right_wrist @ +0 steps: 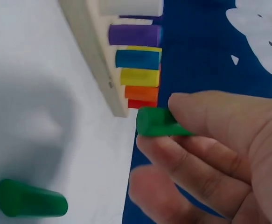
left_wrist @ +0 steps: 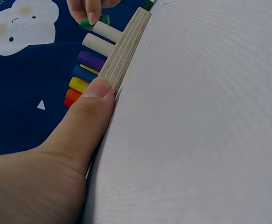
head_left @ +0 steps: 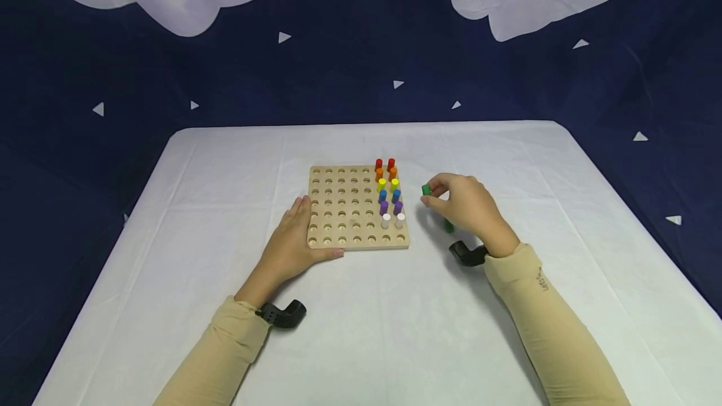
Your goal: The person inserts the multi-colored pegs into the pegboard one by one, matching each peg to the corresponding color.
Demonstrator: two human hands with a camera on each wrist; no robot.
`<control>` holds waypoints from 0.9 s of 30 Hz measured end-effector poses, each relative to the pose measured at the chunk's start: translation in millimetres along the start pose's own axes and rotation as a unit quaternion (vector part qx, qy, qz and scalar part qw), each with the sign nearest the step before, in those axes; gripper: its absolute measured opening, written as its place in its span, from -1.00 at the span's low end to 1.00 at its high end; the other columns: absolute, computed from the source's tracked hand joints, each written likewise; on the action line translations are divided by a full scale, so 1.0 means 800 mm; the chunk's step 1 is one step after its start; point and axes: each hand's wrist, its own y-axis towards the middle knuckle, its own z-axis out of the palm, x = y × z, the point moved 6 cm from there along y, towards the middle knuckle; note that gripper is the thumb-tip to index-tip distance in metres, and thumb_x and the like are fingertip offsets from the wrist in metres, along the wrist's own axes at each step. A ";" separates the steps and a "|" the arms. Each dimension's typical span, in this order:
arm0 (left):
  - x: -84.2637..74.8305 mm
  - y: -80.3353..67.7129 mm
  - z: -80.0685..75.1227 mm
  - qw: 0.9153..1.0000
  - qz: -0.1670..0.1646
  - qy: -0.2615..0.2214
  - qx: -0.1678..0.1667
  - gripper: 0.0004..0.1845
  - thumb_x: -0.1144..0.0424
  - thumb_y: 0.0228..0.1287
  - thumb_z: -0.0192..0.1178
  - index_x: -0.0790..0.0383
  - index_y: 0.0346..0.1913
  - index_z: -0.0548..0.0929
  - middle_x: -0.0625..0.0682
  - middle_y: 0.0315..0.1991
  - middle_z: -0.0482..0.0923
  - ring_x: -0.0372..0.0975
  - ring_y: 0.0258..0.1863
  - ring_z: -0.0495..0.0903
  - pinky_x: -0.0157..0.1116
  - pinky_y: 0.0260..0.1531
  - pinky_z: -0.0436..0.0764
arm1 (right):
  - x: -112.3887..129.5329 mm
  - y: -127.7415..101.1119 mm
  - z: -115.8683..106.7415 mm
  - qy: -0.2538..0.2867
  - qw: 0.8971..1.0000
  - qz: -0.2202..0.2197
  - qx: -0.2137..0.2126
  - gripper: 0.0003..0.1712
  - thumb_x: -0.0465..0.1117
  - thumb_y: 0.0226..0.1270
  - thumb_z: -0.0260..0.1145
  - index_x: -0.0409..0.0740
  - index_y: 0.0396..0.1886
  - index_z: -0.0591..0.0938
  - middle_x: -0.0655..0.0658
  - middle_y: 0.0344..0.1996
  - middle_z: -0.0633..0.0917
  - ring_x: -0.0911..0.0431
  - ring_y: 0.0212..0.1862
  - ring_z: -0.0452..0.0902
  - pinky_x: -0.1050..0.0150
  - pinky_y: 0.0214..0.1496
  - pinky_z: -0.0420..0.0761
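Note:
My right hand point(head_left: 465, 205) pinches a green peg point(head_left: 425, 190) between thumb and fingertips, raised just right of the wooden pegboard point(head_left: 372, 247). In the right wrist view a second green peg point(right_wrist: 31, 199) lies on the white cloth beneath this hand. The left hand point(head_left: 287, 246) rests at the board's near left corner, its fingers straight along the left side and its thumb point(left_wrist: 87, 109) against the front edge. Two columns of pegs stand at the board's right side, in pairs from far to near: red, orange, yellow, blue, purple and white pegs point(head_left: 386, 222).
A white cloth point(head_left: 361, 331) covers the table under the board. Behind it hangs a dark blue curtain point(head_left: 338, 80) with white clouds and small triangles. Each wrist wears a black camera mount point(head_left: 284, 314), below beige sleeves point(head_left: 555, 324).

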 end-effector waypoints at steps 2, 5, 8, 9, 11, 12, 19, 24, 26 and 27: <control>0.000 0.000 0.000 1.000 -0.001 -0.001 0.000 0.47 -0.45 -0.18 0.41 0.36 0.58 -0.15 0.22 0.61 -0.18 0.03 0.62 -0.18 0.05 0.57 -0.02 | 0.002 -0.001 -0.002 0.016 1.000 0.000 -0.001 -0.70 -0.02 0.31 0.40 -0.06 -0.06 0.69 -0.06 -0.21 0.78 0.10 -0.43 0.54 0.23 -0.35 0.48; 0.001 0.000 0.000 1.000 -0.003 -0.003 0.000 0.48 -0.45 -0.18 0.41 0.36 0.58 -0.15 0.22 0.61 -0.19 0.04 0.61 -0.18 0.06 0.56 -0.01 | 0.003 -0.002 -0.002 0.037 0.999 0.000 0.002 -0.72 -0.01 0.28 0.42 -0.02 -0.10 0.69 -0.04 -0.23 0.78 0.09 -0.44 0.54 0.24 -0.39 0.50; 0.001 0.000 0.000 1.000 -0.004 -0.003 0.001 0.48 -0.45 -0.18 0.42 0.36 0.58 -0.15 0.22 0.61 -0.19 0.04 0.61 -0.18 0.06 0.56 -0.01 | 0.005 -0.002 -0.002 0.054 0.999 -0.006 0.003 -0.72 -0.01 0.26 0.44 0.00 -0.10 0.68 -0.02 -0.23 0.78 0.09 -0.43 0.54 0.24 -0.39 0.52; 0.001 0.000 0.001 1.000 -0.004 -0.003 0.001 0.48 -0.45 -0.18 0.42 0.36 0.58 -0.16 0.23 0.61 -0.19 0.04 0.62 -0.18 0.06 0.57 -0.02 | 0.006 -0.002 -0.002 0.058 0.998 -0.009 0.003 -0.71 -0.01 0.26 0.44 0.00 -0.10 0.68 -0.03 -0.23 0.78 0.09 -0.43 0.54 0.24 -0.40 0.53; 0.000 0.000 0.001 1.000 -0.003 -0.003 0.000 0.48 -0.45 -0.18 0.42 0.37 0.58 -0.15 0.23 0.61 -0.18 0.03 0.62 -0.19 0.05 0.57 -0.03 | 0.009 -0.003 -0.002 0.067 0.998 -0.019 0.003 -0.70 -0.01 0.25 0.44 -0.01 -0.09 0.68 -0.03 -0.22 0.78 0.08 -0.43 0.55 0.23 -0.40 0.55; 0.000 0.000 0.001 1.000 -0.003 -0.002 0.000 0.48 -0.45 -0.18 0.42 0.37 0.58 -0.15 0.23 0.61 -0.18 0.03 0.62 -0.19 0.05 0.57 -0.03 | 0.011 -0.004 -0.002 0.072 0.997 -0.023 0.003 -0.70 -0.02 0.25 0.44 -0.01 -0.08 0.68 -0.03 -0.22 0.78 0.08 -0.41 0.55 0.23 -0.39 0.55; -0.001 0.000 -0.001 1.000 0.001 -0.002 -0.002 0.47 -0.45 -0.17 0.42 0.37 0.58 -0.15 0.22 0.61 -0.18 0.00 0.62 -0.20 0.02 0.58 -0.06 | 0.036 -0.013 0.004 0.117 0.991 -0.067 0.029 -0.80 -0.06 0.21 0.48 0.06 -0.21 0.68 0.04 -0.26 0.78 0.06 -0.42 0.53 0.25 -0.42 0.54; 0.000 -0.001 0.000 1.000 0.001 -0.002 0.000 0.47 -0.45 -0.17 0.41 0.36 0.58 -0.16 0.22 0.61 -0.19 0.00 0.62 -0.20 0.02 0.58 -0.06 | 0.054 -0.018 0.019 0.127 0.985 -0.100 0.064 -0.82 -0.11 0.15 0.52 0.11 -0.29 0.68 0.10 -0.30 0.78 0.12 -0.49 0.51 0.32 -0.48 0.49; 0.000 -0.001 0.000 1.000 0.001 -0.002 0.000 0.47 -0.45 -0.17 0.41 0.37 0.58 -0.15 0.22 0.61 -0.19 0.00 0.62 -0.20 0.01 0.58 -0.07 | 0.058 -0.019 0.026 0.128 0.983 -0.107 0.075 -0.81 -0.13 0.13 0.54 0.11 -0.29 0.68 0.11 -0.31 0.78 0.13 -0.48 0.54 0.32 -0.46 0.52; 0.000 -0.001 0.000 1.000 0.003 -0.001 -0.001 0.47 -0.45 -0.17 0.41 0.37 0.57 -0.15 0.23 0.61 -0.18 0.00 0.62 -0.20 0.01 0.58 -0.07 | 0.060 -0.019 0.030 0.129 0.982 -0.108 0.082 -0.80 -0.14 0.13 0.54 0.11 -0.29 0.68 0.10 -0.31 0.78 0.14 -0.46 0.55 0.31 -0.44 0.53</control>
